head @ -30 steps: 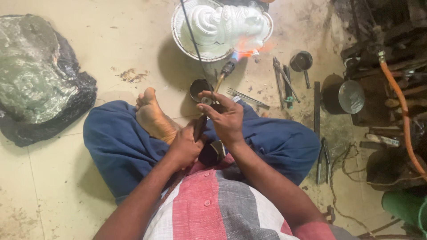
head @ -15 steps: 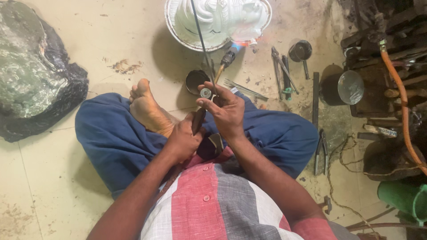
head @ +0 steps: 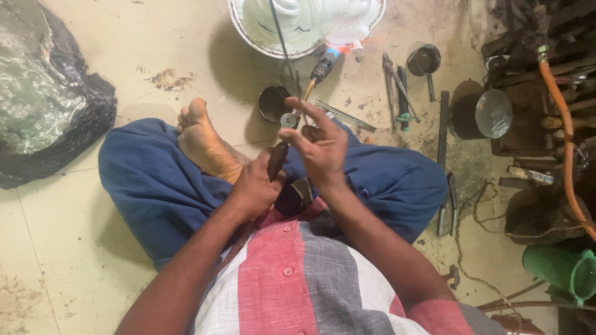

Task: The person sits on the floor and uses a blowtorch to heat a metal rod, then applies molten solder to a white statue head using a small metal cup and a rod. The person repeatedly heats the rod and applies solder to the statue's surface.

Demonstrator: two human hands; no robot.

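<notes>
Person seated cross-legged on the floor (head: 93,248), both hands over the lap.

Left hand (head: 256,189): fist closed round the dark handles of pliers (head: 277,156), the nose pointing up and away from the body.

Small round metal ring (head: 288,120): sits at the plier tip, just in front of the right fingertips, between the lap and the dark cup. Looks light, rigid and smooth, so likely to slip or spring out; judged best gripped by its rim in the plier nose, not by bare fingers, as a lit torch (head: 323,65) lies just beyond it and it may be hot.

Right hand (head: 321,149): fingers spread and half curled, fingertips right at the ring; actual contact cannot be made out.

Containers, placed from the ring:
- Small dark cup (head: 273,102), just beyond and left; contents not visible.
- White basin (head: 248,34), further beyond; holds pale liquid or glazed matter, unclear.
- Dark pot (head: 478,115), well to the right; shiny round top, contents hidden.
- Green jug (head: 562,268), far right and nearer the body; inside not visible.
</notes>
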